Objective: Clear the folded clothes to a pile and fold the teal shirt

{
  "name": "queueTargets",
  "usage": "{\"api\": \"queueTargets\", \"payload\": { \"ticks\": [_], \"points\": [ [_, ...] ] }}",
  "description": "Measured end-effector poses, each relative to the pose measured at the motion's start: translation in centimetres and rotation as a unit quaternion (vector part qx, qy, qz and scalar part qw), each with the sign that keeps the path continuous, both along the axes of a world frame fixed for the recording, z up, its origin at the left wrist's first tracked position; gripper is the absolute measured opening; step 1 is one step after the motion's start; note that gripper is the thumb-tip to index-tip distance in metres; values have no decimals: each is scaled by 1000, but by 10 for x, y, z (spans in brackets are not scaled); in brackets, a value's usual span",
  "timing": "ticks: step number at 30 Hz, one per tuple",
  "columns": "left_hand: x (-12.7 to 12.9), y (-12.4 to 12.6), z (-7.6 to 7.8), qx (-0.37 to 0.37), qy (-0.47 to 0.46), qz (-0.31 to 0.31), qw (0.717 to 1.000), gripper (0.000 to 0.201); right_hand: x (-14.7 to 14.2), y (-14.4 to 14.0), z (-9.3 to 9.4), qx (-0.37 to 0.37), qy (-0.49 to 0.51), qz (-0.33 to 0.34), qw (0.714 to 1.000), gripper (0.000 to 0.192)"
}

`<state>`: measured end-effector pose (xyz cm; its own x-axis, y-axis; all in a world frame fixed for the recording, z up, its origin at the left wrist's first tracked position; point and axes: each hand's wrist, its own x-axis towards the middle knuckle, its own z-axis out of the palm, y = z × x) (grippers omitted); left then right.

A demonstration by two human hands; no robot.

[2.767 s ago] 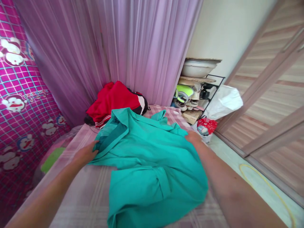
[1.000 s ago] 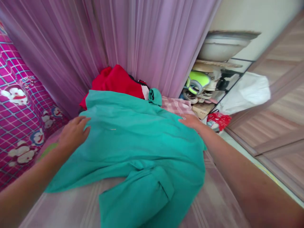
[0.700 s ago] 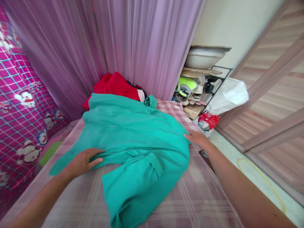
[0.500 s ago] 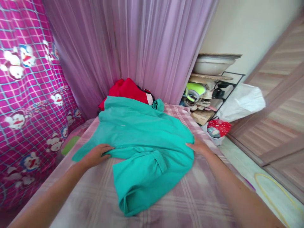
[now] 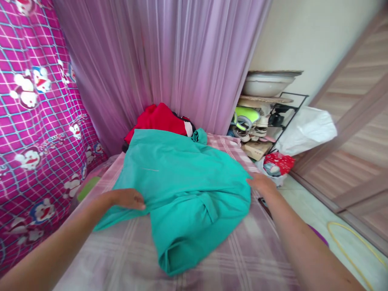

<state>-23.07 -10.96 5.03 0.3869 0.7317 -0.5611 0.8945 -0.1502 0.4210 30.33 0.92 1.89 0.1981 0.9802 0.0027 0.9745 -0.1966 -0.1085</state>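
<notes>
A teal shirt (image 5: 182, 169) lies spread over the bed, partly wrinkled, with one wide sleeve (image 5: 184, 230) folded across it toward me and its cuff gaping. My left hand (image 5: 132, 199) is closed on the shirt's near-left edge, its fingers curled down with the cloth between them. At the opposite side, my right hand (image 5: 262, 184) pinches the shirt's right edge. The far sleeve's rolled end (image 5: 199, 136) rests at the back, against a red garment (image 5: 162, 119) heaped by the curtain.
A pale plaid sheet (image 5: 121, 258) covers the bed. Behind hangs a purple curtain (image 5: 182, 60); a pink patterned cloth (image 5: 33, 121) hangs at left. To the right stand a rack (image 5: 295, 113) with shoes and a basin (image 5: 268, 84), and a white bag (image 5: 307, 131). A dark object (image 5: 264, 206) lies by my right forearm.
My right hand has shifted slightly right, still on the shirt's edge. My left hand has turned and curled at the near-left edge, whose cloth has moved a little. The view has shifted slightly.
</notes>
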Motion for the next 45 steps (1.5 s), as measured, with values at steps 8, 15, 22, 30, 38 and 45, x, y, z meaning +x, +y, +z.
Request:
{"api": "queueTargets", "payload": {
  "ticks": [8,15,22,30,38,45],
  "points": [
    [29,72,-21,346,80,99,929,55,-37,64,39,14,-8,10,1000,44],
    [22,83,-95,356,176,161,904,56,-33,139,8,-34,42,-44,998,52],
    [10,69,-110,365,187,177,894,58,-25,161,-27,-85,64,-6,994,67],
    [6,58,-113,361,195,185,893,61,-29,132,-19,12,51,-50,997,49],
    [2,56,-102,354,198,169,898,64,-17,113,-14,53,8,-68,996,37],
    [12,105,-40,313,245,154,905,58,-89,167,16,96,58,88,990,35]
  ]
}}
